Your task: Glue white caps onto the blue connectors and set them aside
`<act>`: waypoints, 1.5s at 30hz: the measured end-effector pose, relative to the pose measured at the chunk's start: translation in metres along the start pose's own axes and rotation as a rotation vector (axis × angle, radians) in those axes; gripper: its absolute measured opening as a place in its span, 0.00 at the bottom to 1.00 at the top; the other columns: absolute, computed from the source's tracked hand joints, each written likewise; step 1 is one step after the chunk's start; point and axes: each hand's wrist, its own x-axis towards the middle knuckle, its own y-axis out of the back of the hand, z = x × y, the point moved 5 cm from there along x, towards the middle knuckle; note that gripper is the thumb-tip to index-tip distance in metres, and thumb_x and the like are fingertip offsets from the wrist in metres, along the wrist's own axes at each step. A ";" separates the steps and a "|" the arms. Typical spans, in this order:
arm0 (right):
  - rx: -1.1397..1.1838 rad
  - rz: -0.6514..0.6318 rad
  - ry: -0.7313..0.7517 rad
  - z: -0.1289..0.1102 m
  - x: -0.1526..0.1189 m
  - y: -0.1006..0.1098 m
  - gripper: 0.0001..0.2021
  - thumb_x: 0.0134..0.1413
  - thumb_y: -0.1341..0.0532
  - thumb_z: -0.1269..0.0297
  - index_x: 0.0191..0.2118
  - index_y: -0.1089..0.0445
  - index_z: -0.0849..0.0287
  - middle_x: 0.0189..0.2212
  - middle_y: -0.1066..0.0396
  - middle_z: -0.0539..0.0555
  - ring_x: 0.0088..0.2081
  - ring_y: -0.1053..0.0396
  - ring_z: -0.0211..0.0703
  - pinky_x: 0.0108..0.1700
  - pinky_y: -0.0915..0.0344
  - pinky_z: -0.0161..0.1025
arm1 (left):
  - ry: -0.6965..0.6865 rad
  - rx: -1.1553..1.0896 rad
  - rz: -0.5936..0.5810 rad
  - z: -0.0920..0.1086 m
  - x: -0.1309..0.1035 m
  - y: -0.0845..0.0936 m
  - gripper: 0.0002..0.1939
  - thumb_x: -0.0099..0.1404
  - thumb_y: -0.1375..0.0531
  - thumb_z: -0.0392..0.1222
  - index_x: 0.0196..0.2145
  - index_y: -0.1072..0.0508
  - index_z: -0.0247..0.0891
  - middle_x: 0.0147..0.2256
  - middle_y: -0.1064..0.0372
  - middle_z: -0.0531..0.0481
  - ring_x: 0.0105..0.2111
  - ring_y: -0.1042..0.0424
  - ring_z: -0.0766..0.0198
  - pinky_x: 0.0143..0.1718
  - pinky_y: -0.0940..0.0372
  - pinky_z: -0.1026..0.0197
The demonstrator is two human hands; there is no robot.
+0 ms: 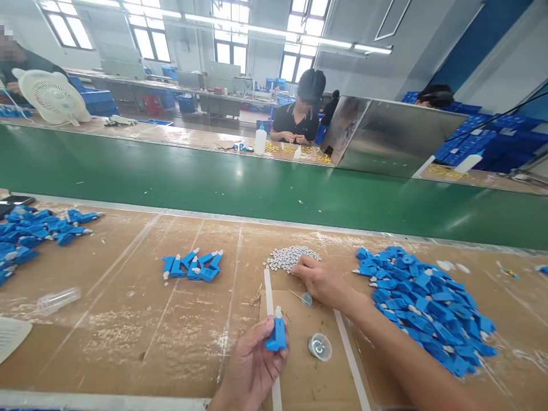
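My left hand (pixel 257 359) is closed around a blue plastic part (pixel 277 334) with a white tip pointing up. At the near right edge of a pile of small grey pieces (pixel 286 258), my right hand (pixel 315 278) has its fingers pinched together and bent down. What lies between those fingertips is hidden. Just below my right hand is a small clear cap (pixel 306 299) with a thin stick (pixel 295 294) beside it. A small clear cup (pixel 319 347) stands right of the blue part I hold.
Many blue parts are heaped on the right (pixel 428 302); a smaller group (pixel 194 266) lies left of centre, another heap (pixel 38 228) far left. A clear tube (pixel 59 301) lies at left. Beyond the table runs a green belt (pixel 214 182), with a person (pixel 297 117) opposite.
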 end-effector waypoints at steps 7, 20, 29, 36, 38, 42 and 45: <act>0.060 -0.061 0.021 0.003 0.011 -0.006 0.14 0.61 0.48 0.78 0.33 0.27 0.59 0.34 0.34 0.55 0.30 0.41 0.40 0.32 0.44 0.36 | -0.014 0.012 -0.031 -0.001 0.000 -0.002 0.09 0.60 0.32 0.35 0.39 0.23 0.29 0.33 0.25 0.46 0.27 0.28 0.68 0.27 0.30 0.66; 1.319 0.245 -0.511 -0.034 -0.040 0.034 0.11 0.60 0.34 0.55 0.38 0.28 0.59 0.30 0.27 0.52 0.27 0.29 0.37 0.27 0.32 0.32 | -0.152 0.115 -0.123 0.013 -0.006 -0.045 0.10 0.59 0.30 0.40 0.35 0.22 0.31 0.31 0.28 0.49 0.28 0.31 0.70 0.29 0.31 0.68; 1.541 0.328 -0.672 -0.080 -0.067 0.034 0.11 0.55 0.30 0.56 0.34 0.24 0.60 0.26 0.29 0.51 0.24 0.35 0.33 0.25 0.36 0.28 | -0.204 0.353 -0.278 0.006 -0.008 -0.077 0.14 0.60 0.31 0.48 0.34 0.22 0.32 0.28 0.31 0.50 0.26 0.35 0.71 0.27 0.38 0.70; 1.470 0.386 -0.689 -0.088 -0.070 0.030 0.11 0.56 0.31 0.55 0.34 0.25 0.59 0.26 0.32 0.50 0.24 0.38 0.33 0.22 0.39 0.29 | -0.209 0.387 -0.294 0.004 -0.009 -0.073 0.14 0.61 0.32 0.48 0.39 0.20 0.33 0.30 0.29 0.48 0.27 0.35 0.69 0.28 0.37 0.68; 1.451 0.387 -0.690 -0.089 -0.071 0.028 0.11 0.58 0.32 0.56 0.35 0.25 0.59 0.26 0.31 0.50 0.25 0.38 0.34 0.23 0.38 0.30 | -0.211 0.386 -0.289 0.005 -0.009 -0.072 0.14 0.61 0.32 0.47 0.39 0.19 0.33 0.31 0.29 0.48 0.27 0.35 0.69 0.29 0.37 0.68; 1.417 0.389 -0.693 -0.089 -0.072 0.023 0.10 0.59 0.33 0.56 0.36 0.26 0.58 0.28 0.30 0.51 0.27 0.36 0.36 0.24 0.37 0.31 | -0.225 0.397 -0.285 0.007 -0.010 -0.072 0.14 0.61 0.31 0.47 0.39 0.19 0.33 0.32 0.28 0.47 0.29 0.34 0.68 0.31 0.36 0.68; 1.389 0.389 -0.687 -0.090 -0.072 0.022 0.10 0.60 0.33 0.56 0.37 0.26 0.58 0.29 0.30 0.51 0.26 0.36 0.36 0.24 0.37 0.31 | -0.241 0.420 -0.289 0.008 -0.010 -0.071 0.14 0.62 0.32 0.47 0.40 0.19 0.34 0.33 0.28 0.47 0.30 0.34 0.68 0.33 0.36 0.67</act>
